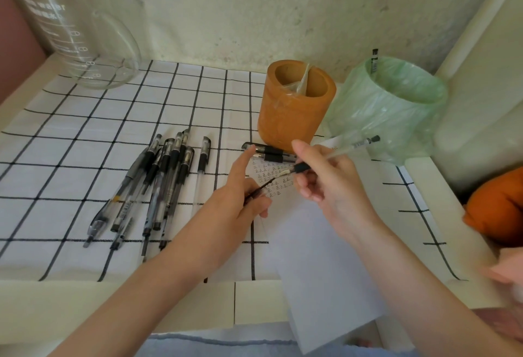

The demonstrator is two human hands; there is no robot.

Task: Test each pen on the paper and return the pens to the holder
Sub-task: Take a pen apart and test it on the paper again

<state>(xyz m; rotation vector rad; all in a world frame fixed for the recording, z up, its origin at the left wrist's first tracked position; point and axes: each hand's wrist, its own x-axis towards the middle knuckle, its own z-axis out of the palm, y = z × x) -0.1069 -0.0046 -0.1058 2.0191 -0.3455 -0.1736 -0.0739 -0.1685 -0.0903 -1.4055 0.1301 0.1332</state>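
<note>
My right hand (328, 184) grips a clear pen (343, 150) with a black grip, its tip pointing left above the white paper (317, 246). My left hand (240, 195) pinches a thin dark pen cap or refill (259, 190) near that tip, index finger stretched out. Small written marks (273, 177) cover the paper's top. The orange-brown pen holder (295, 104) stands behind the paper with only a bit of plastic inside. Several capped pens (158, 178) lie in a pile to the left. Two more pens (268, 152) lie at the holder's foot.
A large glass beaker (76, 25) stands at the back left. A bin lined with a green bag (390, 107) stands right of the holder, with one pen (375, 60) sticking out. An orange object (498, 206) sits at the right edge. A checked cloth (85, 130) covers the desk.
</note>
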